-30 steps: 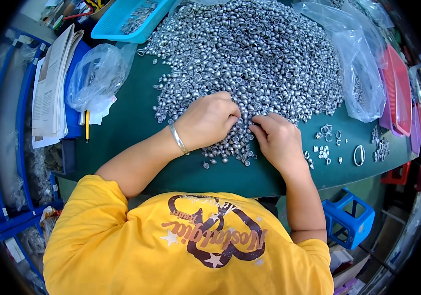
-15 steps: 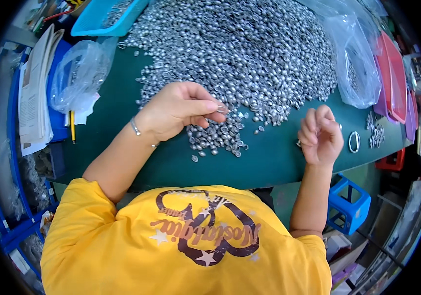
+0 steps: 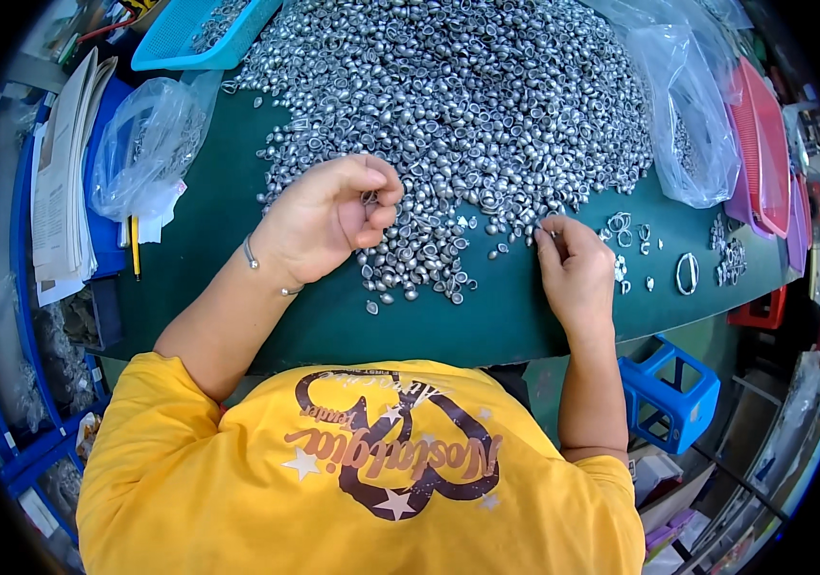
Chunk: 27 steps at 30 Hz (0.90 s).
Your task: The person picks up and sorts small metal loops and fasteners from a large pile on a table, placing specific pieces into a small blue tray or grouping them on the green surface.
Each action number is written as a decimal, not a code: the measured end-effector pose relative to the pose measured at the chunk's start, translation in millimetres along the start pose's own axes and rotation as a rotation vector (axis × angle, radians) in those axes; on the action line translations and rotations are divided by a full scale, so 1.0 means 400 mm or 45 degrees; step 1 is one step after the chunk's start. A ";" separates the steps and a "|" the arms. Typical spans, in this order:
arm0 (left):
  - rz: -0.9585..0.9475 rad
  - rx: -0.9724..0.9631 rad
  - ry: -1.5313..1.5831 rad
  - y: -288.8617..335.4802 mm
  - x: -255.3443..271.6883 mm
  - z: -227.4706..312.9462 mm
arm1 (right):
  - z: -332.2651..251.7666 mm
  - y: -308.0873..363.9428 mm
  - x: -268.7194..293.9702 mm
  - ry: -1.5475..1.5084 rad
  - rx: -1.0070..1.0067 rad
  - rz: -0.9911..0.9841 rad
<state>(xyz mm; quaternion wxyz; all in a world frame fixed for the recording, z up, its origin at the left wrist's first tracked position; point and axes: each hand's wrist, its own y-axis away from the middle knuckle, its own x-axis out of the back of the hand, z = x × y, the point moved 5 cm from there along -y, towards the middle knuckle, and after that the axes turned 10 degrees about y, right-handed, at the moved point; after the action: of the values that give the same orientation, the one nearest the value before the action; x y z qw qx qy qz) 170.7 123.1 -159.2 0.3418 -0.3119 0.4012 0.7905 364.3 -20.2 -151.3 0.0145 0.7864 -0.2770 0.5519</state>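
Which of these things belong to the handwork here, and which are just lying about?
Job in hand:
- left hand, curled around a small metal piece
- right hand, beside the pile of silvery pieces

Apparently just lying about:
- blue stool
- yellow pencil
- folded papers

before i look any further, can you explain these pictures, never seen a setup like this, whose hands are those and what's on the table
No machine here: these are a person's own bare hands. The view comes from a wide fisheye camera on their head, looking down, so straight edges bend.

On the dark green tabletop lies a large heap of small, rounded, silver-grey metal pieces. A light blue plastic basket sits at upper left.

The left hand curls around a small ring-like metal piece, partly hidden. The right hand is at the heap's near edge; I can't tell whether it grips anything.
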 end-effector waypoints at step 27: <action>0.052 -0.018 -0.098 0.011 0.011 -0.013 | -0.062 -0.033 -0.009 0.243 0.230 -0.097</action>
<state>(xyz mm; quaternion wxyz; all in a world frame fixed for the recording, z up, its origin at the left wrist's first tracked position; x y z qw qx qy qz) 165.7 118.0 -163.2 0.3385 -0.2754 0.3885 0.8116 348.2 0.6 -140.9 -0.0092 0.7383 -0.1937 0.6460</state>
